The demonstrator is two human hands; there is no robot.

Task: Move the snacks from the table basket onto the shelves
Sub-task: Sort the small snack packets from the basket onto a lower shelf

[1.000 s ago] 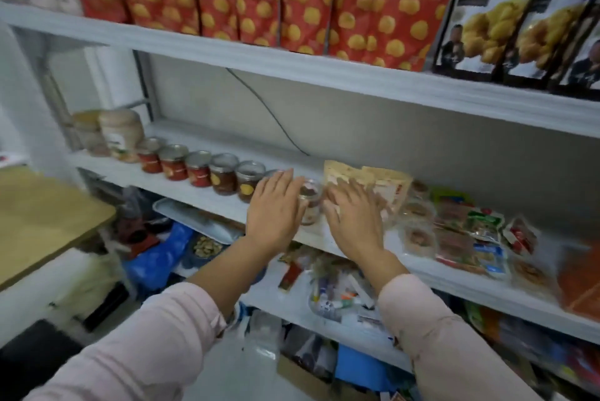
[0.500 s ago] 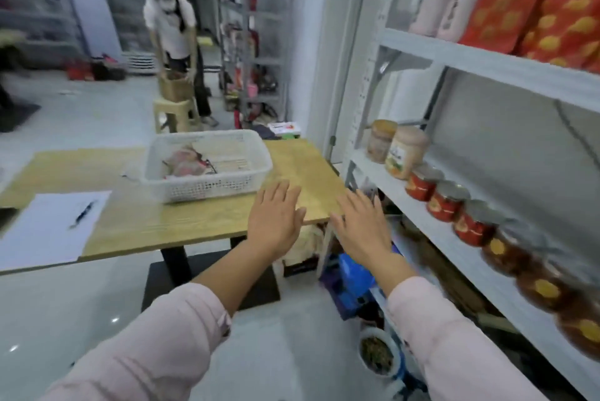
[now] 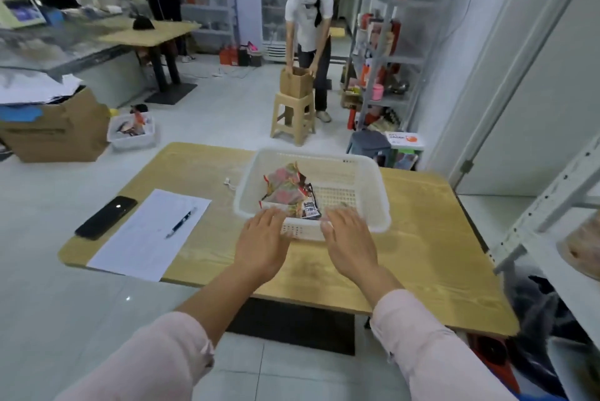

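The left hand point(image 3: 263, 238) and right hand point(image 3: 349, 238) hover flat, fingers straight, slightly spread and empty, over the near rim of the white perforated plastic basket point(image 3: 378, 186), whose crumpled red-and-black foil snack packets point(image 3: 285, 188) lie just beyond the fingertips, heaped lengthwise away from them, nearer the left.

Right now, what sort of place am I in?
Probably a small shop or stockroom: grey metal shelving stocked with goods, a white plastic basket of snack packets on a wooden table, and a person handling a brown cardboard box.
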